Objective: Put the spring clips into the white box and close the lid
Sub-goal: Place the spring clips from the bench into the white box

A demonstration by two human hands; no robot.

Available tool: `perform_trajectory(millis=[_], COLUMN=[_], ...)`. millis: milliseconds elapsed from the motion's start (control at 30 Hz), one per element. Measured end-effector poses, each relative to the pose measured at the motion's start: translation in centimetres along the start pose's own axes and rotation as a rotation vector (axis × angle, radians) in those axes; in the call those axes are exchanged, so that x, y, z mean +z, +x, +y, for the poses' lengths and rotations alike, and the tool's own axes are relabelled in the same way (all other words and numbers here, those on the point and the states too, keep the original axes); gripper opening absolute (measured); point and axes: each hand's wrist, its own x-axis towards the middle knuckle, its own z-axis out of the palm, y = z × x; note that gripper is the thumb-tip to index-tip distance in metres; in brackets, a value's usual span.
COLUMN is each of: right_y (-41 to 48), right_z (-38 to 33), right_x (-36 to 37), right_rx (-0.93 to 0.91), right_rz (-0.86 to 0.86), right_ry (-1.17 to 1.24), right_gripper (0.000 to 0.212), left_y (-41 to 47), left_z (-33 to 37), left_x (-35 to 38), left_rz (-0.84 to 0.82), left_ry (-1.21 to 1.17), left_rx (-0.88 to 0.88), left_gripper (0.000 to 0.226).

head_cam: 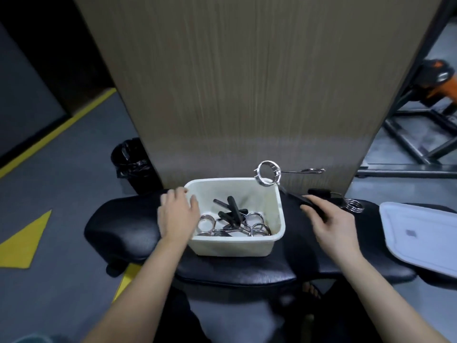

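Observation:
A white box (277,209) stands open on a black padded bench (123,226), with several chrome spring clips with black handles (235,219) lying inside. My left hand (176,214) rests on the box's left rim, thumb over the edge. My right hand (331,224) grips the black handle of a spring clip (268,174) whose chrome coil hangs over the box's far right corner. Another spring clip (346,203) lies on the bench just beyond my right hand. The white lid (418,236) lies flat on the bench at the far right.
A wood-grain panel (247,82) rises right behind the bench. A black bin with a bag (131,162) stands on the grey floor at the left. A dark metal frame (420,134) and an orange-black tool (437,80) are at the right.

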Motion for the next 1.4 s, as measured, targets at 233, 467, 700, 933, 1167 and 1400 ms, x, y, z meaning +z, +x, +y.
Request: perform_trajectory(millis=[233,467,700,933,1167,1400], right_y=[1.6,1.9,3.3,3.5,3.9,3.5], right_z=[-5.5,-6.7,-6.2,-4.8,-4.5,-3.5], right_x=[6.3,12.3,14.5,15.5,12.8,7.1], right_rx=[-0.371,-0.278,-0.17,-0.061,0.003,-0.073], right_rz=[-0.499,-0.834,-1.081,-1.142,-0.722,-0.08], right_ry=[-0.389,-0.655,-0.616,-0.548,-0.373,-0.146], right_gripper=[0.022,0.03,0.024,0.028,0.027,0.024], left_y=[0.2,0.1,0.4,0.5,0.3,-0.7], left_z=[-2.7,-3.4,-3.4,-3.6,-3.5,-2.4], left_x=[1.1,1.1,1.9,1.8,1.2,0.4], left_rz=[-0.368,-0.338,-0.322,-0.326,-0.287,-0.053], left_ry=[-0.196,-0.226,-0.163,-0.158,-0.32,-0.096], left_rx=[-0.308,-0.317,-0.282,-0.279,-0.296,0.086], left_gripper=[0.046,0.046,0.042,0.043,0.037,0.046])
